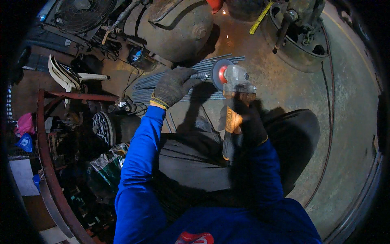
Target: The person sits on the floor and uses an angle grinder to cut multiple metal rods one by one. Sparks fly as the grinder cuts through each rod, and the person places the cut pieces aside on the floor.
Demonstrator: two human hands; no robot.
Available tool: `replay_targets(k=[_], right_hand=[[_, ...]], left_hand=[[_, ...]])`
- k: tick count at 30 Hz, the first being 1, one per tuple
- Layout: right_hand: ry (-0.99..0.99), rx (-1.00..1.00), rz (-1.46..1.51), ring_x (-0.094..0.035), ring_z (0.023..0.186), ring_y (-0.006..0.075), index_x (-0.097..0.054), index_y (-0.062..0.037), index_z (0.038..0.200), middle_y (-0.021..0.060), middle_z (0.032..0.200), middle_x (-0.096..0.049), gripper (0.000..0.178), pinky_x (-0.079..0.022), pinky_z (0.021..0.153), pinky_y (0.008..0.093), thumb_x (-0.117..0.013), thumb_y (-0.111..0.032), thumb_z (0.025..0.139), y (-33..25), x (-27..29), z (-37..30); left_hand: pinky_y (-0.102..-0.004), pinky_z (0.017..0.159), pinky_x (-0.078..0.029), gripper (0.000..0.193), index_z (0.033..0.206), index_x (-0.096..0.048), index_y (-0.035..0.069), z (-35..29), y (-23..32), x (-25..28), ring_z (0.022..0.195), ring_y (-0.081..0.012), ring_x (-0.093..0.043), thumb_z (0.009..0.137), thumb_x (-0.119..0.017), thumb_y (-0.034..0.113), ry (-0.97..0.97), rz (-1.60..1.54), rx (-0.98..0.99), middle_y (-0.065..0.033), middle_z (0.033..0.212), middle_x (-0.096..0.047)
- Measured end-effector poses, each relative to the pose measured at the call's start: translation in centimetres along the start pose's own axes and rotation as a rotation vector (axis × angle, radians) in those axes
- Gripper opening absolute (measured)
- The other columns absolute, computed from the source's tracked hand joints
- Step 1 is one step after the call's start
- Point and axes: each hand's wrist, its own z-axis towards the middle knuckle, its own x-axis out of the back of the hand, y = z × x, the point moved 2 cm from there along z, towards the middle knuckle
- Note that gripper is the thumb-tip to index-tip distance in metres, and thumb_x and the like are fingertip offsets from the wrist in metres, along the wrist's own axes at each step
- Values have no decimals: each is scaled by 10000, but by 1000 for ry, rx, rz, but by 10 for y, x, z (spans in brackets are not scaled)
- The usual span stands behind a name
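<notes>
My left hand [172, 86], in a dark work glove with a yellow cuff, is closed around a short threaded metal rod [200, 75]. The rod's free end points right and sits at the face of a round disc [219, 74]; whether they touch I cannot tell. That disc with a red centre is mounted on an orange and grey angle grinder [234, 118], tilted with its head away from me. Wrapped round the grinder's body is my gloved right hand [252, 122], partly in shadow. Beneath my left hand lies a bundle of long steel rods [140, 92] on the floor.
A rusty tank [183, 34] stands at the far side, near a fan [83, 11]. Far right is a heavy round metal base [298, 55] beside a yellow bar [261, 18]. On the left are a red metal frame [44, 146] and a container of metal pieces [101, 128]. A cable [331, 105] crosses the right floor.
</notes>
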Motion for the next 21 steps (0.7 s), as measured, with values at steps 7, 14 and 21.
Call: replay_targets(k=[7, 14, 21], right_hand=[[-81, -47, -66, -676, 716, 222, -571, -34, 1205, 97, 880, -658, 371, -579, 632, 356, -675, -254, 925, -28, -22, -16], [-117, -112, 51, -669, 712, 230, -553, -39, 1227, 105, 875, -646, 375, -576, 627, 370, -677, -245, 938, -11, -18, -10], [-122, -84, 38, -676, 737, 242, -548, -33, 1234, 113, 888, -649, 368, -582, 649, 378, -659, -249, 957, -9, -11, -6]], left_hand=[[-462, 958, -501, 430, 1217, -680, 61, -7, -6, -1, 1118, -376, -636, 935, -671, 385, -39, -24, 24, -201, 1215, -670], [-448, 916, -500, 339, 1129, -681, 46, -3, 2, 8, 1062, -370, -627, 918, -698, 312, -14, -143, 52, -174, 1122, -651], [-462, 905, -491, 324, 1139, -682, 57, 1, 0, 9, 1038, -378, -601, 901, -704, 277, 15, -143, -33, -186, 1078, -611]])
